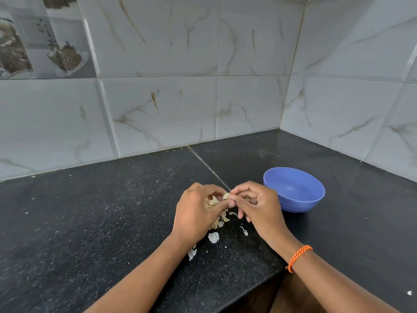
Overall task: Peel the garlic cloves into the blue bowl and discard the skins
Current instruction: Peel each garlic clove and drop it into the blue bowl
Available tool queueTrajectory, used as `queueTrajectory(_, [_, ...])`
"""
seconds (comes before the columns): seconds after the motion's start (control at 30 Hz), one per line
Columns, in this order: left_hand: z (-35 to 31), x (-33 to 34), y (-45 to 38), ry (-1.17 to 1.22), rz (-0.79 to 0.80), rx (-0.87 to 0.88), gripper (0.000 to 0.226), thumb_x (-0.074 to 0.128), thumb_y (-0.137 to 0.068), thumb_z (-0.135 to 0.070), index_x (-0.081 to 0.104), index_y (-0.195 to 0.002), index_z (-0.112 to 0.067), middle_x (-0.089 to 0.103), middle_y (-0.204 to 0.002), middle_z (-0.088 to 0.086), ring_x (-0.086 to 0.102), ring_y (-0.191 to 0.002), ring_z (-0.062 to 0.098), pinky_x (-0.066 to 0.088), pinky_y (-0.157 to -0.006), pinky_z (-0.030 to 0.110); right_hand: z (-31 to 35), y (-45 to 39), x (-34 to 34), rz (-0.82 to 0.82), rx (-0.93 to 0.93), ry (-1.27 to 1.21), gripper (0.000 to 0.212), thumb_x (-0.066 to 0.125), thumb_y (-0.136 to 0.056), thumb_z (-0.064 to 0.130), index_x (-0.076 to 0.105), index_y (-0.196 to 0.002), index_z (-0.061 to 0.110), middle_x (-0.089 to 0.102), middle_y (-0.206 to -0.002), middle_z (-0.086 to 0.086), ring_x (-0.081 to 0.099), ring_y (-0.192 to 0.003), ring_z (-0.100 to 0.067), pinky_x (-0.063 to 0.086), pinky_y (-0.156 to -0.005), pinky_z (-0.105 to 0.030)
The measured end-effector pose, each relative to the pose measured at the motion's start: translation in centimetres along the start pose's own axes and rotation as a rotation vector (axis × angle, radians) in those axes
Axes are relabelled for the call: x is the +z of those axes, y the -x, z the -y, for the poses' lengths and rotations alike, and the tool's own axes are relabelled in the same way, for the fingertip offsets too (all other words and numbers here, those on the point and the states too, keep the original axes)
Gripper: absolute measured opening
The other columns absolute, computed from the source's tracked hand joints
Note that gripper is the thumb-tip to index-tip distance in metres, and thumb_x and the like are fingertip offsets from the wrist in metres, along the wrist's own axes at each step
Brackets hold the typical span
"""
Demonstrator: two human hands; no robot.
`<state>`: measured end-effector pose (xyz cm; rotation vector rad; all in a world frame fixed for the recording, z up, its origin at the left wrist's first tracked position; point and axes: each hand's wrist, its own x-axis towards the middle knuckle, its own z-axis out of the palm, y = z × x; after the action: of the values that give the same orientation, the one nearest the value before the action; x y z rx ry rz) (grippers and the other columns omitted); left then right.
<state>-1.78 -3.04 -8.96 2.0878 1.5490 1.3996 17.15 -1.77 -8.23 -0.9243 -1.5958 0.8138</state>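
While pinched, garlic clove (226, 196) between hands (228, 205).

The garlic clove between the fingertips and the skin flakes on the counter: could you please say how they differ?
The garlic clove is plump and rounded; the skin flakes are thin, flat and curled. The clove is pinched in the air by the left hand and right hand; the flakes lie loose on the black counter. Both are pale off-white.

Even soft daylight, faint sheen on the dark countertop (112, 211), sharp focus, wide-angle bending at edges
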Motion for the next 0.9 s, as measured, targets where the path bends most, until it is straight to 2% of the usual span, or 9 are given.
queueTrajectory(0.17, [-0.3, 0.0, -0.1, 0.020, 0.002, -0.029, 0.016, 0.082, -0.090, -0.053, 0.082, -0.100, -0.041, 0.075, -0.088, -0.029, 0.067, -0.091, 0.002, 0.056, -0.079, 0.033, -0.4, 0.0, 0.0, 0.000, 0.002, -0.028, 0.004, 0.077, -0.097, 0.004, 0.075, -0.099, 0.006, 0.081, -0.082, -0.006, 0.064, -0.052, -0.026, 0.046, -0.050, -0.017])
queueTrajectory(0.33, [-0.6, -0.2, 0.2, 0.081, 0.001, -0.048, 0.013, 0.083, -0.095, -0.033, 0.085, -0.105, -0.041, 0.077, -0.091, -0.028, 0.071, -0.084, 0.005, 0.059, -0.076, 0.034, -0.5, 0.1, -0.1, -0.034, 0.018, -0.070, 0.008, 0.079, -0.095, 0.011, 0.076, -0.103, 0.009, 0.080, -0.085, -0.008, 0.066, -0.056, -0.028, 0.047, -0.047, -0.030])
queueTrajectory(0.4, [-0.7, -0.3, 0.2, 0.086, -0.040, -0.062, 0.011, 0.084, -0.094, -0.032, 0.085, -0.100, -0.041, 0.076, -0.090, -0.027, 0.071, -0.083, 0.005, 0.059, -0.074, 0.033, -0.5, 0.1, 0.0, -0.035, 0.019, -0.067, 0.011, 0.080, -0.095, 0.012, 0.075, -0.105, 0.011, 0.081, -0.087, -0.006, 0.066, -0.056, -0.030, 0.047, -0.047, -0.031])
queueTrajectory(0.63, [-1.0, -0.4, 0.4, 0.007, -0.095, -0.079, 0.011, 0.079, -0.094, -0.030, 0.079, -0.089, -0.040, 0.073, -0.089, -0.026, 0.070, -0.082, 0.001, 0.060, -0.071, 0.036, -0.1, 0.2, 0.3, -0.035, 0.007, -0.056, 0.009, 0.081, -0.093, 0.009, 0.077, -0.101, 0.010, 0.081, -0.085, -0.004, 0.069, -0.055, -0.025, 0.048, -0.052, -0.016])
queueTrajectory(0.73, [-1.2, -0.3, 0.4, -0.048, -0.122, -0.088, 0.011, 0.077, -0.092, -0.033, 0.072, -0.083, -0.038, 0.070, -0.084, -0.022, 0.068, -0.078, 0.002, 0.058, -0.068, 0.036, 0.0, 0.4, 0.5, -0.007, -0.019, -0.008, 0.012, 0.083, -0.093, 0.012, 0.078, -0.104, 0.015, 0.081, -0.089, 0.001, 0.074, -0.064, -0.022, 0.056, -0.057, -0.022])
queueTrajectory(0.8, [-1.2, -0.3, 0.3, -0.065, -0.136, -0.097, 0.013, 0.078, -0.089, -0.032, 0.069, -0.081, -0.036, 0.068, -0.080, -0.020, 0.066, -0.076, 0.002, 0.057, -0.066, 0.036, 0.1, 0.6, 0.6, 0.018, -0.049, 0.048, 0.018, 0.084, -0.091, 0.014, 0.078, -0.108, 0.019, 0.080, -0.092, 0.006, 0.076, -0.074, -0.020, 0.062, -0.067, -0.029])
queueTrajectory(0.9, [-1.2, -0.4, 0.4, -0.053, -0.145, -0.083, 0.012, 0.078, -0.087, -0.029, 0.070, -0.080, -0.034, 0.068, -0.079, -0.018, 0.066, -0.075, 0.003, 0.057, -0.065, 0.037, 0.2, 0.7, 0.8, 0.037, -0.079, 0.131, 0.021, 0.084, -0.091, 0.018, 0.078, -0.110, 0.024, 0.078, -0.093, 0.014, 0.075, -0.081, -0.014, 0.056, -0.064, -0.020])
